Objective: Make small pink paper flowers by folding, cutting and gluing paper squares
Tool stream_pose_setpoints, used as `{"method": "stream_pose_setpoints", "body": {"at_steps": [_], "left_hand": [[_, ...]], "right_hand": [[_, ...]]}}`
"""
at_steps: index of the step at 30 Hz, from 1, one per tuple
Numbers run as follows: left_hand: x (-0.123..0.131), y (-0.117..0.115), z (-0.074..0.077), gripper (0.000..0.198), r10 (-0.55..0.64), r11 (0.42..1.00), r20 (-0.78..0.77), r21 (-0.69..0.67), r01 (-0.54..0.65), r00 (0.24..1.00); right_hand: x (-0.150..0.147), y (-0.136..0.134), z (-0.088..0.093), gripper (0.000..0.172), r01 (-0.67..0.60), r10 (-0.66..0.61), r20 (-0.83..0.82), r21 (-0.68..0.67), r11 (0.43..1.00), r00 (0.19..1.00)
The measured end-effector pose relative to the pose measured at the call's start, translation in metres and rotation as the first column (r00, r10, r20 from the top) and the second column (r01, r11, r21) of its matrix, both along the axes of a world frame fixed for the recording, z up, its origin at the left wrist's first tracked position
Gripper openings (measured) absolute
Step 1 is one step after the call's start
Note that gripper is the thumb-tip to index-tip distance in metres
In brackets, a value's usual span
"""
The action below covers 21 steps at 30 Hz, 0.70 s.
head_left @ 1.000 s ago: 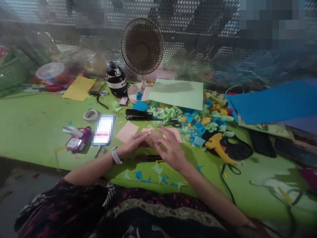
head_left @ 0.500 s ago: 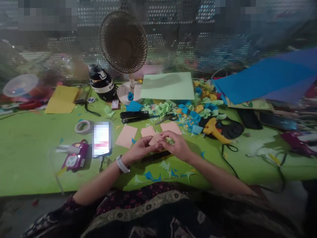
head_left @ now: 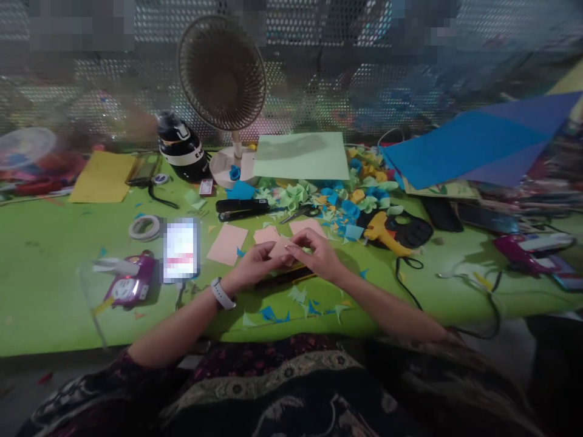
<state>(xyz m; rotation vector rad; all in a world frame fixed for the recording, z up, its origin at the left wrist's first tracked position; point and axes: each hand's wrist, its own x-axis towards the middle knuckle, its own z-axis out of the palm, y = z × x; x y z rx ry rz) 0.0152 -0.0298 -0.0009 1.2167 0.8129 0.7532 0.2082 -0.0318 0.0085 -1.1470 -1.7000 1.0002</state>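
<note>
Between my two hands is a small piece of pink paper (head_left: 279,247), held just above the green table. My left hand (head_left: 255,267), with a white watch on its wrist, is closed on the paper's left side. My right hand (head_left: 316,254) pinches the same piece from the right, thumb and fingers together. Flat pink squares (head_left: 228,244) lie to the left, and a small pink stack (head_left: 266,235) sits just behind my hands. Another pink square (head_left: 306,227) lies behind my right hand. Under the hands rests a long dark and yellow tool (head_left: 291,276), partly hidden.
Behind my hands are a black stapler (head_left: 241,207), scissors (head_left: 298,213) and a heap of curled paper pieces (head_left: 296,195). A yellow glue gun (head_left: 387,233) is to the right. A lit phone (head_left: 180,250), a tape roll (head_left: 144,227) and a purple device (head_left: 132,280) stand left. A fan (head_left: 221,73) is behind.
The view has shifted slightly, so the table's things sit a little further left. My right fingers have drawn closer over the pink paper; the green bit that showed within my right hand is out of sight.
</note>
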Motion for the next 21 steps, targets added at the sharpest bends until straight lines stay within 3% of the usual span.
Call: {"method": "stream_pose_setpoints", "body": {"at_steps": [6,14,21], "left_hand": [[0.0021,0.0008,0.0008,0.047,0.063,0.997,0.026,-0.039,-0.062,0.998],[0.0019,0.0,0.0024,0.047,0.061,0.998,0.026,-0.01,-0.061,0.998],[0.0016,0.0006,-0.0011,0.049,0.058,0.998,0.031,-0.011,-0.058,0.998]], "right_hand": [[-0.0012,0.0017,-0.001,0.029,-0.003,0.003,-0.02,-0.003,1.0,1.0],[-0.0019,0.0034,0.0003,0.023,-0.009,0.009,0.018,0.021,1.0,1.0],[-0.0018,0.0038,-0.004,0.031,-0.024,0.023,-0.052,-0.002,1.0,0.998]]}}
